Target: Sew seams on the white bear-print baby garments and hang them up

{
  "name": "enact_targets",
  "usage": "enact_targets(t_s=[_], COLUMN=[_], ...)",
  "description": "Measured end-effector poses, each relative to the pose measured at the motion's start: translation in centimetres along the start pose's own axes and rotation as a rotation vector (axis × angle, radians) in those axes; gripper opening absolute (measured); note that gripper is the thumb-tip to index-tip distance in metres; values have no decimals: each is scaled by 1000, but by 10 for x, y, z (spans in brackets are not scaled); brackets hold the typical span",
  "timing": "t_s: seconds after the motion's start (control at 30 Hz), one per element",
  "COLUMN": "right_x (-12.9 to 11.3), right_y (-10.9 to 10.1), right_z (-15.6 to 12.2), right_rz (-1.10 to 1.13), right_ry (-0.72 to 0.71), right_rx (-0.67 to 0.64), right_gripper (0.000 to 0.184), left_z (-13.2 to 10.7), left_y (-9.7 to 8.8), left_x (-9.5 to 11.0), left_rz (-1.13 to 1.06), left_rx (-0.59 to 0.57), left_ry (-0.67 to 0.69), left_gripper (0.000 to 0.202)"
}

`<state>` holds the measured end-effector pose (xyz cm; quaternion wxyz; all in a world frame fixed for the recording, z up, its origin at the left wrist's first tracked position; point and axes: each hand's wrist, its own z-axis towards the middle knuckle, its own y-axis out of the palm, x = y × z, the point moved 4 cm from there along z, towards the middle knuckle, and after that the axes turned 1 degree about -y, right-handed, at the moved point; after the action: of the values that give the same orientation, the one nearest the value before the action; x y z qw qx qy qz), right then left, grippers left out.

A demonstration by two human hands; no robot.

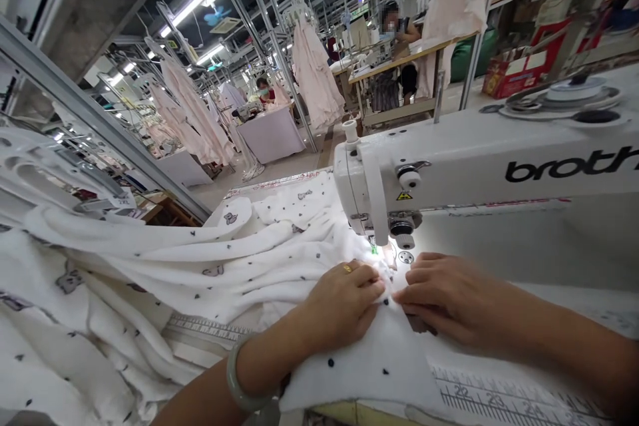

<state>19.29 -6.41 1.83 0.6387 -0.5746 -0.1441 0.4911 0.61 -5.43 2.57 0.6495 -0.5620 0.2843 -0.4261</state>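
A white printed fabric (210,266) with small grey motifs lies bunched across the sewing table, its edge under the needle of a white sewing machine (479,160). My left hand (344,303), with a ring and a pale bangle on the wrist, pinches the cloth just before the presser foot (384,254), fingers closed on it. My right hand (449,296) lies beside it, fingers together and pressed flat on the same cloth edge. Both hands meet just in front of the needle.
A ruler strip (499,399) runs along the table's near edge. Pale garments (314,73) hang from overhead rails behind. Other people sit at sewing tables (399,60) further back. A red box (514,73) stands on the floor at the right.
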Motion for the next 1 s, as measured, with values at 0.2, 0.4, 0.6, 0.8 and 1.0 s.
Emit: enact_targets(t_s=[0.2,0.4,0.6,0.8,1.0], right_x=[9,15,27,30,22], right_y=[6,13,18,19,7], right_z=[3,4,0,-3,2], right_rz=[-123,-279,-383,-373,-300], right_ry=[-54,-54,-1,29,-47], right_rx=[128,196,270,260,244], right_gripper=[24,27,34,40,23], left_z=[-5,4,18,22,18], left_y=[2,12,14,15,2], left_x=[-5,-23,-45,-50,-40], left_rz=[-57,-25,38,82,149], left_rx=[71,19,11,-1,-79], left_ry=[8,49,82,94,35], left_gripper=[25,22,24,26,36])
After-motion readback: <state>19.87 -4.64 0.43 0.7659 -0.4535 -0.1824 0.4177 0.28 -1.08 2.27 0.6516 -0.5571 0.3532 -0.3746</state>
